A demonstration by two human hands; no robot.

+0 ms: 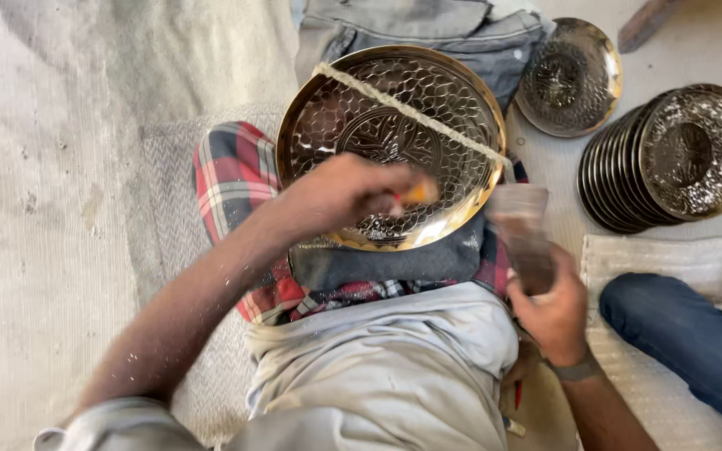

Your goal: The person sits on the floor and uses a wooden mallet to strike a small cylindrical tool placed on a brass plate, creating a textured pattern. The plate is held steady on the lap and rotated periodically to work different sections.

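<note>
While the brass plate [390, 146] rests tilted on the person's lap, cushioned by a dark cloth [386, 260] and a red checked cloth [231, 179] beneath it, the left hand [340, 194] sits over the plate's near rim with its grip closed on a small tool [415, 194] that has an orange and red handle; the tip is blurred, so I cannot tell what kind of tool it is. A pale cord [411, 113] stretches across the plate's hammered face from its far-left edge to its right edge. Just right of the plate, the right hand [553, 309] is closed around a blurred, brownish block-like object [524, 234]; its shape is too smeared to name.

Further right of the plate, a stack of similar plates [670, 159] leans on edge, and one single plate [570, 77] lies flat beyond the lap plate's far-right side. A blue-clad knee [687, 334] shows below the stack, well right of the lap plate.

Judging by its look, the plate is thin sheet metal: stiff, fairly light, smooth and likely slippery on its polished parts, and easy to dent or scratch on the embossed face. It would be best held at the plain raised rim, from two opposite sides, with the padded lap bearing the underside.
</note>
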